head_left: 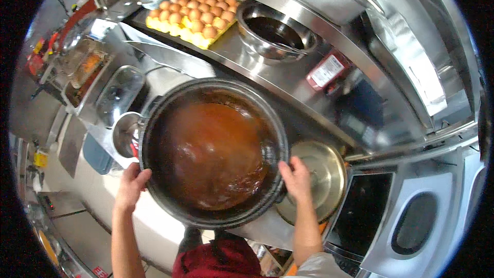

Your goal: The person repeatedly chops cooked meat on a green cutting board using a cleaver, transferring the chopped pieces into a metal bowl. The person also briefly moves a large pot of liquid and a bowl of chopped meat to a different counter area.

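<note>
A large dark round pot (160, 139) is directly in front of me, held between my two hands. Reddish-brown liquid (216, 150) fills part of it, with a glossy surface and some haze above. My left hand (133, 185) grips the pot's lower left side, thumb up near the rim and the other fingers mostly hidden. On the opposite side, my right hand (298, 179) holds the pot at its lower right. Behind that hand lies a round gold-toned metal lid or shallow pan (328, 173). What supports the pot's base is hidden.
A yellow tray (185, 36) of brown eggs stands on the steel counter (227, 52), beside a steel pot (262, 48) of dark liquid. A red labelled package (328, 70) lies farther right. At left are a white-rimmed container (125, 135), a clear-lidded pan (119, 92) and a fryer basket (83, 63).
</note>
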The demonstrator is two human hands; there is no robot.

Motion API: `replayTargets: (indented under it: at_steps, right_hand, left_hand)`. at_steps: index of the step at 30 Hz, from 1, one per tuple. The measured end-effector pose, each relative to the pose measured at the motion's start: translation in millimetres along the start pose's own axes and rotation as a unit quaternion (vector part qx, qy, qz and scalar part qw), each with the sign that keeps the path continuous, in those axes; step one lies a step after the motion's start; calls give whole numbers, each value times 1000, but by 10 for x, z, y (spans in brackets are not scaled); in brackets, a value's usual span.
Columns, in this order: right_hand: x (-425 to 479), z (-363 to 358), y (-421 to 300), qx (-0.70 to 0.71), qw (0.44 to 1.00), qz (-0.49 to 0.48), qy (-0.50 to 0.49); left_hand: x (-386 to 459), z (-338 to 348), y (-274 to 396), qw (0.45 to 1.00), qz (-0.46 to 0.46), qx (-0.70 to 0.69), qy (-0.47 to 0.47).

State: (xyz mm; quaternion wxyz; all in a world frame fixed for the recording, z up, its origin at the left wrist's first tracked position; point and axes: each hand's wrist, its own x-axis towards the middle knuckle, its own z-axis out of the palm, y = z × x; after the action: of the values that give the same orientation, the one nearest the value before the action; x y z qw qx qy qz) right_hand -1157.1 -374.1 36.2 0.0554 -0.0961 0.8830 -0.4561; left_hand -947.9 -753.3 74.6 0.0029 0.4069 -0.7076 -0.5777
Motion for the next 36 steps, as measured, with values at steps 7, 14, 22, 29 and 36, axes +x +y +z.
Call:
replayTargets:
  at_steps: [7, 14, 22, 29, 36]
  right_hand:
    - [-491, -54, -1151, -86, 991, -78, 67]
    - [-2399, 2004, -1701, -59, 773, -279, -566]
    - [-5404, 3574, -2571, -136, 381, -561, -722]
    - [-7660, 4274, -3299, -108, 245, -625, -733]
    - [-9630, 5181, -3486, -26, 231, -610, -757]
  left_hand:
    - [-650, -288, -1448, 967, 116, -163, 160]
    - [-3120, -571, -3311, 954, -157, 124, 225]
    - [-5757, 34, -5212, 648, -401, -177, 623]
    - [-6763, -498, -5330, 400, -274, -505, 714]
    - [-6755, -1355, -5383, 319, -181, -553, 749]
